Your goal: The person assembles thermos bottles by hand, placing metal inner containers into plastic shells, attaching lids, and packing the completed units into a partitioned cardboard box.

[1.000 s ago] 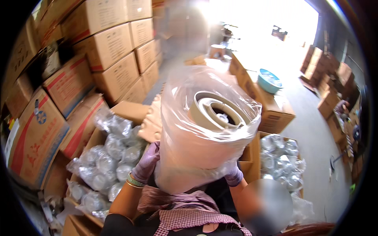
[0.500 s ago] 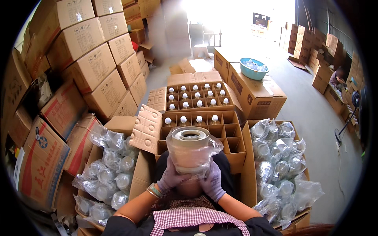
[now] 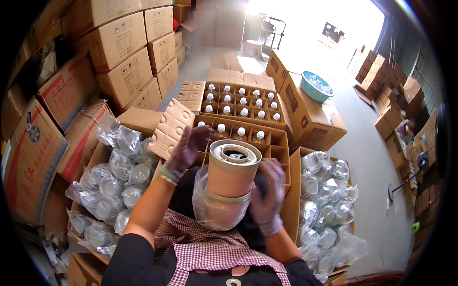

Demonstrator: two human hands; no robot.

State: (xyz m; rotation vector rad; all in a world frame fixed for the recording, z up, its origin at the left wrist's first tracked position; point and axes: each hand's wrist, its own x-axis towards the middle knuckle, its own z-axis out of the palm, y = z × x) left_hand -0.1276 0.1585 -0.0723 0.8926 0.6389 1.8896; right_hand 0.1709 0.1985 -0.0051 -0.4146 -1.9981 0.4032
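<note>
A pinkish-tan cylinder with an off-white ringed top and a dark central opening stands upright between my knees. A clear plastic bag hangs loosely around its lower part. My left hand, in a purple glove, is raised left of the cylinder and apart from it, fingers stretched out. Close to the cylinder's right side is my gloved right hand, somewhat blurred, with its fingers extended; I cannot tell whether its thumb touches the side.
Ahead are two divided cartons holding white-capped bottles. Open boxes of plastic-wrapped clear items flank me, left and right. A blue basin rests on a closed carton. Stacked cartons rise at left; a person sits far right.
Both hands have let go of the bagged cylinder, the left rising up and left, the right moving right. The bag has slid down, baring the upper body. My view has shifted slightly.
</note>
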